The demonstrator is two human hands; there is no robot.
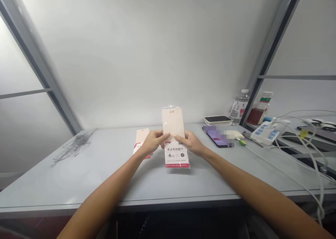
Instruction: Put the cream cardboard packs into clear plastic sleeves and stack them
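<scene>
The left hand (153, 143) and right hand (189, 143) pinch one clear-wrapped ruler-set packet (176, 155) from both sides at center frame, their fingers closed on its edges so its front stays tilted toward the person. A second packet (142, 137) lies on the counter (78, 176) just beyond the left hand. Toward the right of the frame stand a water bottle (239, 107) and a second bottle (260, 108).
</scene>
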